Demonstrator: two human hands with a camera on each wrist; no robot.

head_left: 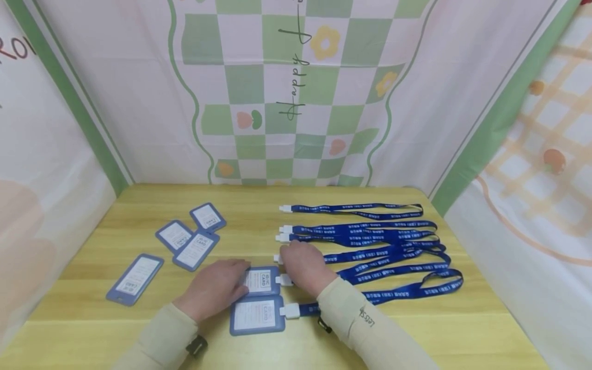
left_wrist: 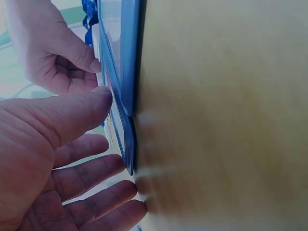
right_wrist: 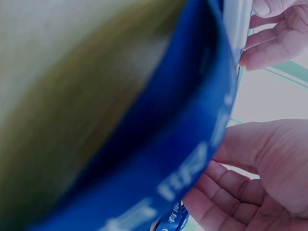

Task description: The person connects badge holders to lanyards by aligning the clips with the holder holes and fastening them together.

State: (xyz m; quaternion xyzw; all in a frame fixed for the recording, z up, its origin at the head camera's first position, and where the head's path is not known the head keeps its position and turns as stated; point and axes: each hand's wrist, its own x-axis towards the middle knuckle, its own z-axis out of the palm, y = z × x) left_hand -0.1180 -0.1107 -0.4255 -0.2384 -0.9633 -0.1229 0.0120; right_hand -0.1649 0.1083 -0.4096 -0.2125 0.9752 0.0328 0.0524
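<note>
Two blue card holders lie one above the other at the table's front: the upper holder and the lower holder, each with a white clip at its right end. My left hand rests at the upper holder's left side, thumb on it and the extended fingers along its far edge. At its other end, my right hand pinches the blue lanyard by its white clip. The lanyard partly hides the right fingertips in the right wrist view. The lower holder's clip joins another blue lanyard.
Left on the wooden table, one card holder lies alone; three others, including the nearest holder, cluster behind it. Several blue lanyards stretch across the right side, clips facing left. Printed cloth stands behind the table.
</note>
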